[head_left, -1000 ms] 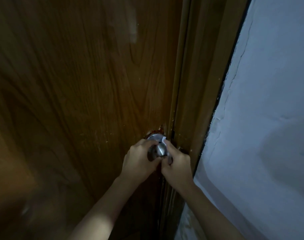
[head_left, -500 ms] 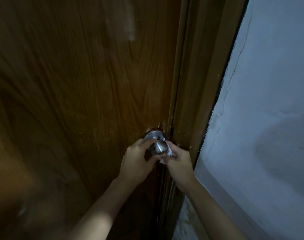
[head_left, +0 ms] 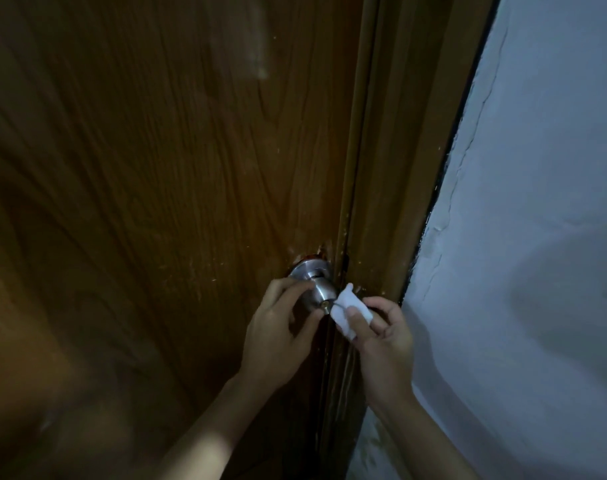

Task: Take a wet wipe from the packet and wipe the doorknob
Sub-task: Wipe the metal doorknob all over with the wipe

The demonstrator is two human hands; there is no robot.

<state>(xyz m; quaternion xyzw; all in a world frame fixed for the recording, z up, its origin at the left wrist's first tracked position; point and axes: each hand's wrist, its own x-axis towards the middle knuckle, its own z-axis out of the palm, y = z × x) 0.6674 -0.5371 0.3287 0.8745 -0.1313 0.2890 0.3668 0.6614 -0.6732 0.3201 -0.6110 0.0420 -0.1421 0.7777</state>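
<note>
A round silver doorknob (head_left: 321,295) sticks out of a brown wooden door (head_left: 163,202) near its right edge. My left hand (head_left: 277,337) wraps around the knob from the left and below, fingers curled on it. A folded white wet wipe (head_left: 347,311) is pinched in my right hand (head_left: 385,344), its left corner touching the knob's tip by the keyhole. The wipe sits just right of the knob, in front of the door frame. The packet is out of sight.
A wooden door frame (head_left: 399,168) runs up right of the door. A pale painted wall (head_left: 537,237) with cracks along the frame fills the right side. The scene is dim.
My right hand has drawn back to the right, off the knob, and the wipe now shows unfolded between its fingers. My left hand stays on the knob.
</note>
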